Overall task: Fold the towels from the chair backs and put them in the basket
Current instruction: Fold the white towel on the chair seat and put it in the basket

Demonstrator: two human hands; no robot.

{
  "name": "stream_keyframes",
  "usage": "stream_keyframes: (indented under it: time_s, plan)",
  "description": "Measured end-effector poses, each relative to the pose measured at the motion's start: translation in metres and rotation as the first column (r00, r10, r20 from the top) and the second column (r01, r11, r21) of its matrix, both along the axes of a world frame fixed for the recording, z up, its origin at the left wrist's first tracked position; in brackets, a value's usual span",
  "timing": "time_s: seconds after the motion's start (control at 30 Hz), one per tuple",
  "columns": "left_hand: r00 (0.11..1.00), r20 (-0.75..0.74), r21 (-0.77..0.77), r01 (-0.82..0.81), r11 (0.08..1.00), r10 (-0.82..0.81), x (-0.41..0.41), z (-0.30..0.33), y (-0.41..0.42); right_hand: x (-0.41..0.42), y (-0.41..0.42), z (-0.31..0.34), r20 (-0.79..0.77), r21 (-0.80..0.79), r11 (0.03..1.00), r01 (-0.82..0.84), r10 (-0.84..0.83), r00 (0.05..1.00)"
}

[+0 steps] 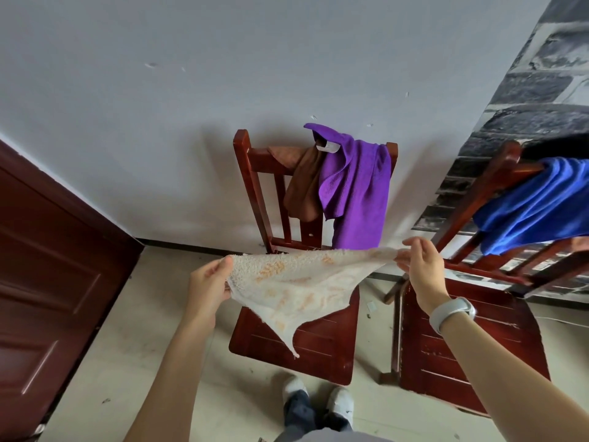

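L hand (208,283) pinches white towel (296,283) at one corner, R hand (420,266) pinches opposite corner; towel stretched in air above chair seat (322,342). Purple towel (357,186) + brown towel (302,186) draped on chair back; blue towel (535,199) on 2nd chair.

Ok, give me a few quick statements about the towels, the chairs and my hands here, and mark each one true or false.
1. Both hands hold the white towel stretched between them. True: left hand, right hand.
2. The purple towel hangs on the middle chair. True.
3. The brown towel lies on the floor. False: it hangs on that chair's back beside the purple one.
4. The blue towel is in a basket. False: it drapes over the right chair; no basket shows.
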State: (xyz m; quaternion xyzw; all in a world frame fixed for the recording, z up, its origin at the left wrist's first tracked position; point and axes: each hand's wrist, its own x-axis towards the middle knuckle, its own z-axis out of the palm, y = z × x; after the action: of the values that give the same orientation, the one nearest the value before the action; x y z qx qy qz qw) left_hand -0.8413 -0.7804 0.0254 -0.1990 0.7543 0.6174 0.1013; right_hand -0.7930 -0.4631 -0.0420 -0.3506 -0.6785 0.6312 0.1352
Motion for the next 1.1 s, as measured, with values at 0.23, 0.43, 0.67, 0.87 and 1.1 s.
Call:
stream_keyframes:
  time_s: [0.23, 0.43, 0.67, 0.87, 1.1]
  plan:
    - [0.991, -0.008, -0.032, 0.131, 0.991, -0.131, 0.007, -0.002, 0.003, 0.002, -0.023, -0.018, 0.098, -0.559, 0.815, -0.151, 0.246, 0.964]
    - [0.980, -0.060, -0.140, 0.178, 0.974, -0.188, 0.008, -0.010, -0.016, 0.011, -0.031, -0.040, 0.447, 0.067, 0.935, -0.348, 0.284, 0.849]
    - [0.988, -0.057, -0.353, 0.117, 0.928, -0.146, 0.003, -0.034, -0.037, 0.019, -0.020, -0.042, 0.386, 0.184, 0.952, -0.242, 0.156, 0.909]
    - [0.962, -0.025, -0.293, 0.253, 0.922, -0.272, -0.018, -0.048, -0.050, 0.033, -0.022, -0.029, 0.278, 0.141, 0.936, -0.323, 0.276, 0.920]
    - [0.655, 0.318, -0.512, 0.727, 0.457, -0.685, -0.036, -0.087, -0.070, 0.054, -0.064, -0.025, 0.586, 0.165, 0.741, -0.651, 0.457, 0.669]
